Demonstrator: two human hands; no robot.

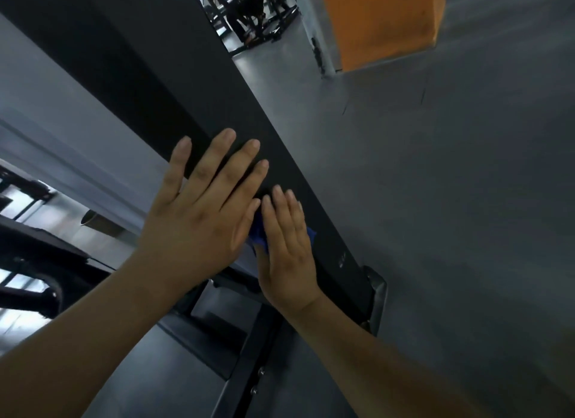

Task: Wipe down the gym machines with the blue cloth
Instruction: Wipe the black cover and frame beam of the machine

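Blue cloth [259,235] sits on the long black pad [217,84], squashed under the R hand [287,249], which is flat w/ fingers straight, pressing down. L hand [199,209] is flat & open too, just beside it, resting on the pad, holding nothing.

A: What colours did you log there?
B: Cloth [258,234] was solid deep blue. Machine beam [217,106] was matt black, plain, with one small pale marking [342,260] near its lower end.
A: Hardware?
B: End bracket [378,293] was dull silver-grey. Lower frame [242,355] was black, with pale screw heads [260,371].
A: Surroundings?
B: Floor [451,200] was flat grey with a few thin dark scuff lines [422,94]. Block [382,22] at the top was orange, faintly mottled. Post [314,28] beside it was whitish with dark chipped patches. Panel [46,91] on the left was pale blue-grey.
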